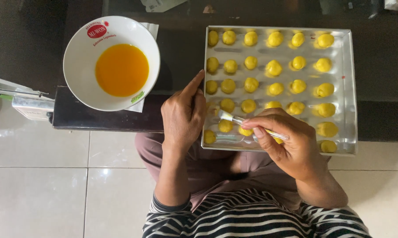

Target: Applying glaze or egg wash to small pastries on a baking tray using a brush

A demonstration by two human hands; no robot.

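The right hand (291,143) comes in from the lower right with its wrist bent inward, thumb and fingers pinched in a narrow grip around the clear handle of a small brush (247,122), whose pale bristles point left and hang just over a yellow dough ball (225,126) in the near rows of the metal baking tray (346,88). The left hand (182,115) rests palm-down at the tray's left edge, index finger stretched up along the rim and the other fingers curled loosely, gripping nothing. The tray lies on the dark surface (97,119), with a white bowl (82,57) of orange egg wash (122,69) well to its left.
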